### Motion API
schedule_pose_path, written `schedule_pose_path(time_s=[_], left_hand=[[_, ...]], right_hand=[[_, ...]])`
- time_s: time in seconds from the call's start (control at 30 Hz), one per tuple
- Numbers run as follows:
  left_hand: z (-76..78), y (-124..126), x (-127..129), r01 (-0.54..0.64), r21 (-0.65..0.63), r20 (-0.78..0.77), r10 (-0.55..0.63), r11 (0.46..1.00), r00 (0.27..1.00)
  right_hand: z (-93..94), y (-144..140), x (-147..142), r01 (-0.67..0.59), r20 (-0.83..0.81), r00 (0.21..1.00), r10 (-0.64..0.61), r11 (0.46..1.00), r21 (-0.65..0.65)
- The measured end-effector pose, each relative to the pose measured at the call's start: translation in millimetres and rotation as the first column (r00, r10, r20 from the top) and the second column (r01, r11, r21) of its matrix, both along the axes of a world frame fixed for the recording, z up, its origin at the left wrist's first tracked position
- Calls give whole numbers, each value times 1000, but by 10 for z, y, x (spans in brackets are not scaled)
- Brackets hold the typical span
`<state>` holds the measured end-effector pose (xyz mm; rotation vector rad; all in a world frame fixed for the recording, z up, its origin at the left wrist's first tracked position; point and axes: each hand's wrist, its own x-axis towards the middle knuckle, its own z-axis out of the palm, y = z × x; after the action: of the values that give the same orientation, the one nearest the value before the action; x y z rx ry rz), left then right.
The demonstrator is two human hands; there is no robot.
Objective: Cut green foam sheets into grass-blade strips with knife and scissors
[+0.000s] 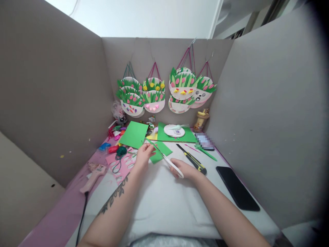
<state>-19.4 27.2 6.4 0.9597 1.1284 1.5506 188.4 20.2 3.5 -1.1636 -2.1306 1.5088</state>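
Note:
My left hand (144, 155) pinches the edge of a green foam sheet (159, 153) at the middle of the table. My right hand (185, 169) grips white-handled scissors (169, 164), whose blades reach up-left into the green sheet close to my left fingers. A larger green sheet (133, 134) lies tilted just behind my left hand.
A black-and-yellow utility knife (193, 160) lies right of my right hand, a black phone (238, 188) farther right. A pink glue gun (93, 175) and a pink cut sheet (118, 165) are at left. A paper plate (174, 130) rests on green foam behind. Decorated plates (164, 92) hang on the grey partition.

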Motion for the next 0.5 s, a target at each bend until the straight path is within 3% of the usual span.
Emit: schedule_pose_path(time_s=[0.27, 0.5], left_hand=[[1, -10, 28, 22, -22, -40, -22, 1000, 999], [-31, 8, 10, 28, -19, -51, -29, 999, 998]], right_hand=[[-141, 71, 13, -15, -51, 999, 14, 1000, -17], [-58, 26, -15, 2, -8, 1000, -2, 1000, 1]])
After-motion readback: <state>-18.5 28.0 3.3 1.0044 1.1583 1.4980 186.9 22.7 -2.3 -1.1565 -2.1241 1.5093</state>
